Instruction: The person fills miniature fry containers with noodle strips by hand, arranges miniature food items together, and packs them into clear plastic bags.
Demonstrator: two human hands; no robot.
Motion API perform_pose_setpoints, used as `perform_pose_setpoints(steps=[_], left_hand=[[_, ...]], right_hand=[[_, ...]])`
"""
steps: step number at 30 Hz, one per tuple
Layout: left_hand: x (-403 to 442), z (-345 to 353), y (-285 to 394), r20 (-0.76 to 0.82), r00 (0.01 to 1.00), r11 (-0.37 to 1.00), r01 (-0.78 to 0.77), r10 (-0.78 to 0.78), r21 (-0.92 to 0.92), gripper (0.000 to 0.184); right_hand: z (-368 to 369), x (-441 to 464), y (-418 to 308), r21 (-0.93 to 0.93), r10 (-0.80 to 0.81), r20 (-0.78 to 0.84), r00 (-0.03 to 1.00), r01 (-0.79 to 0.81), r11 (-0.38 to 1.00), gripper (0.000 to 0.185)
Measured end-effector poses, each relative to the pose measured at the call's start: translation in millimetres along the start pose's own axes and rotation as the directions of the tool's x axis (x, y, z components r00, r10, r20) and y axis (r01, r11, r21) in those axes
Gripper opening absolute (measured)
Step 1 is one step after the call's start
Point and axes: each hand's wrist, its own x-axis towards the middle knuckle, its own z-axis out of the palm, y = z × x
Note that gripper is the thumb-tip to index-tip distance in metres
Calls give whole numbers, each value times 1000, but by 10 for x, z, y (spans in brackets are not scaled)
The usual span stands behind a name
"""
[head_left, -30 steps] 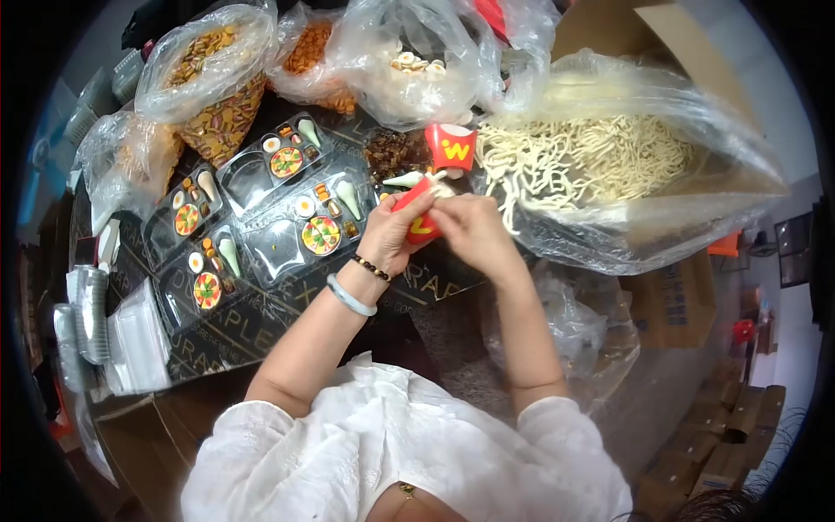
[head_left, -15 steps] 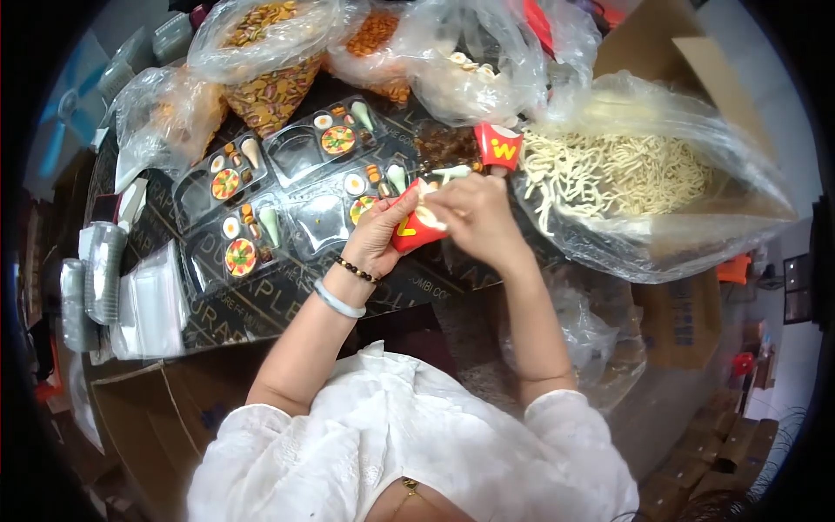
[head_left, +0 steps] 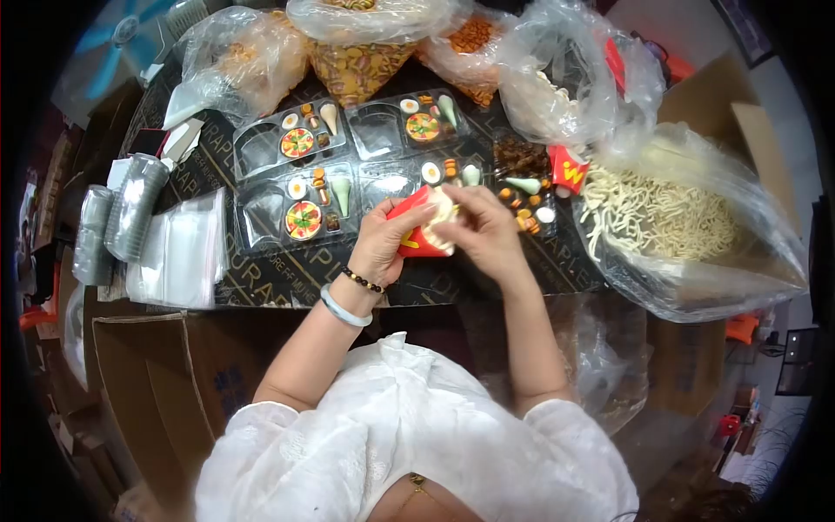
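My left hand (head_left: 380, 245) is closed around a small red toy fries box (head_left: 416, 244) with a yellow mark, tilted above the table. Cream-coloured toy fries (head_left: 442, 210) show at its mouth. There my right hand (head_left: 491, 233) is closed, its fingertips pinching at the fries and partly hiding them. Just behind the hands lies a clear plastic tray with a toy fried egg (head_left: 430, 172) and other small toy foods, partly covered by my hands. Beside my right hand are loose pieces, among them a pale green toy cone (head_left: 524, 185).
Several clear trays (head_left: 252, 209) hold toy pizzas (head_left: 303, 220), eggs and cones. A large bag of cream strips (head_left: 670, 200) lies at right, beside a second red box (head_left: 568, 170). Bags of toy pieces (head_left: 361, 65) line the back. Plastic sleeves (head_left: 178, 252) lie at left.
The camera view has shifted, so the table's things sit further right. More cream fries show at the box's mouth, and my right hand is still working there.
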Motion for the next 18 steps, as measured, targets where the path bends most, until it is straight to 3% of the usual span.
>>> perform_pose_setpoints(steps=[2,3,5,8,10,13,16,18], left_hand=[[-59,-15,54,-38,998,999,-40,41,37,34],[-72,-24,79,-58,996,997,-60,64,55,34],[-48,-25,114,-126,983,991,-132,135,33,34],[-5,10,169,-197,951,971,-236,240,46,36],[38,35,206,-220,923,949,-307,315,68,37],[119,67,257,-273,878,919,-373,393,126,37],[221,51,302,-285,845,891,-437,453,119,37],[286,34,350,-297,828,878,-467,475,102,36]], right_hand=[[119,29,52,52,3,-24,1000,-1,999,34],[161,59,58,-146,-177,-69,982,166,975,31],[227,120,55,-523,-525,-51,850,425,739,25],[341,232,-63,-642,-625,-10,780,475,602,14],[389,306,-116,-691,-644,10,765,471,548,12],[458,456,-65,-638,-600,-6,800,459,619,11],[526,582,-97,-371,-304,-95,948,250,894,10],[531,665,-101,-428,-357,-32,934,310,849,13]])
